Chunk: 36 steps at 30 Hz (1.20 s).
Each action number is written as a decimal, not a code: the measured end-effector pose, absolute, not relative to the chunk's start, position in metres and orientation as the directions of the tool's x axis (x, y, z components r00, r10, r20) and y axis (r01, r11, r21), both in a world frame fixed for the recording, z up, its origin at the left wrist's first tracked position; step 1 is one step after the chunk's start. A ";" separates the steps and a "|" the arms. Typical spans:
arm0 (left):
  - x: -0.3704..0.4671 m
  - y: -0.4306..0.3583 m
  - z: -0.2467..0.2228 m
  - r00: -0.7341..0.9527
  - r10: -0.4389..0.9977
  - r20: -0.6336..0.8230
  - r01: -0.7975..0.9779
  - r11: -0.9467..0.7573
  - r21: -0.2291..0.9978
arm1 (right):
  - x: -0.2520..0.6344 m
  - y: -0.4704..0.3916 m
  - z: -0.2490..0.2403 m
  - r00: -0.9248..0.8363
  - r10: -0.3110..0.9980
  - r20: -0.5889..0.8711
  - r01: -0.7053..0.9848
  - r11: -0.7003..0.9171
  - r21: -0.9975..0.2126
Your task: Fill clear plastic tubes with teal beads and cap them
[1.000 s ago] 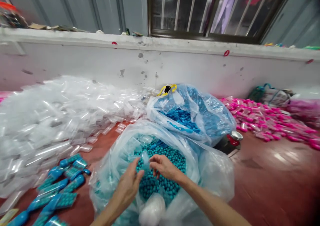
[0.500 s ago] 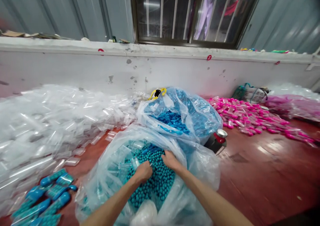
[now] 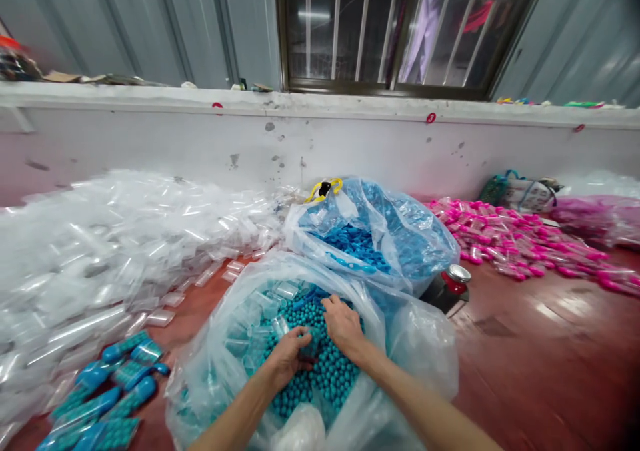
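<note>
A large clear plastic bag (image 3: 200, 344) stands open in front of me, holding many teal beads (image 3: 333, 378) and, on its left side, several clear plastic tubes (image 3: 260, 304). My left hand (image 3: 287, 358) is over the beads, thumb and fingers closed around a clear plastic tube (image 3: 310, 344). To its right, my right hand (image 3: 343, 324) is at the beads with its fingers curled together; whatever is under the fingertips is hidden. Some blue pieces (image 3: 313, 296) lie among the beads just beyond its fingertips.
Behind stands another bag (image 3: 425, 244) with blue pieces. Bead-filled containers with blue caps (image 3: 133, 391) lie on the red floor at left, near a heap of clear tubes (image 3: 125, 238). At right are a jar with a silver lid (image 3: 456, 278) and a pink pile (image 3: 520, 238).
My left hand has turned and opened its grip wider, so the clear tube in it now shows. My right hand has shifted slightly over the beads. The view has swung a little left.
</note>
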<state>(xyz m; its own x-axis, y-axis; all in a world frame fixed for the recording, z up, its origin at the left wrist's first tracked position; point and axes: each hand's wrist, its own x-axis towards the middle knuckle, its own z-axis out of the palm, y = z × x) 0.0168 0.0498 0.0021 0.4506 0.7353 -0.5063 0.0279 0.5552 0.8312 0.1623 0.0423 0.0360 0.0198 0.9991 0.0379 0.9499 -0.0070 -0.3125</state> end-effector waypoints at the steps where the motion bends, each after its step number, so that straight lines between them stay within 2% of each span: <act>1: 0.014 0.049 0.004 0.469 0.728 -0.500 -0.006 0.569 0.822 | 0.159 0.046 0.038 0.020 0.999 0.025 0.962 -0.012 -0.273; 4: 0.008 0.045 0.007 0.505 0.714 -0.485 -0.085 0.601 0.795 | 0.155 0.050 0.035 0.044 0.998 -0.045 0.963 -0.054 -0.265; 8: 0.004 0.040 0.007 0.529 0.714 -0.460 -0.164 0.617 0.770 | 0.167 0.046 0.025 0.053 0.992 -0.118 0.937 -0.090 -0.338; 13: 0.002 0.036 0.002 0.515 0.731 -0.448 -0.144 0.589 0.795 | 0.176 0.040 0.021 0.057 0.979 -0.196 0.865 -0.147 -0.479; 16: 0.000 0.033 -0.001 0.496 0.738 -0.458 -0.136 0.587 0.798 | 0.179 0.032 0.025 0.055 0.974 -0.220 0.855 -0.160 -0.494; 18: -0.003 0.031 -0.002 0.494 0.740 -0.457 -0.130 0.583 0.802 | 0.181 0.025 0.031 0.031 0.986 -0.164 0.902 -0.099 -0.420; 21: -0.007 0.030 0.000 0.524 0.724 -0.448 -0.112 0.580 0.807 | 0.179 0.020 0.039 -0.155 0.987 -0.051 0.965 0.140 -0.221; 23: -0.008 0.029 0.002 0.538 0.725 -0.430 -0.114 0.567 0.816 | 0.172 0.022 0.040 -0.317 0.947 -0.044 0.940 0.308 -0.145; 25: -0.008 0.028 0.003 0.530 0.740 -0.414 -0.118 0.548 0.828 | 0.164 0.026 0.037 -0.413 0.909 -0.061 0.908 0.406 -0.106; 27: -0.008 0.027 0.003 0.521 0.751 -0.406 -0.115 0.533 0.838 | 0.159 0.030 0.033 -0.421 0.905 -0.068 0.906 0.416 -0.076; 30: -0.008 0.025 0.003 0.525 0.751 -0.399 -0.106 0.524 0.845 | 0.161 0.029 0.029 -0.345 0.937 -0.055 0.938 0.342 -0.063; 33: -0.006 0.024 0.003 0.532 0.757 -0.379 -0.096 0.498 0.862 | 0.163 0.021 0.028 -0.302 0.953 -0.016 0.947 0.298 -0.119; 36: -0.005 0.023 0.004 0.518 0.778 -0.357 -0.094 0.466 0.880 | 0.158 0.009 0.026 -0.328 0.944 0.034 0.900 0.323 -0.291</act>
<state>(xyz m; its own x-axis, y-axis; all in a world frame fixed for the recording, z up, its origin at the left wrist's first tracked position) -0.0053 0.0226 0.0039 0.5176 0.7777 -0.3569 -0.0937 0.4661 0.8797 0.1583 0.0091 0.0262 -0.3281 0.9440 0.0341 0.9003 0.3234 -0.2914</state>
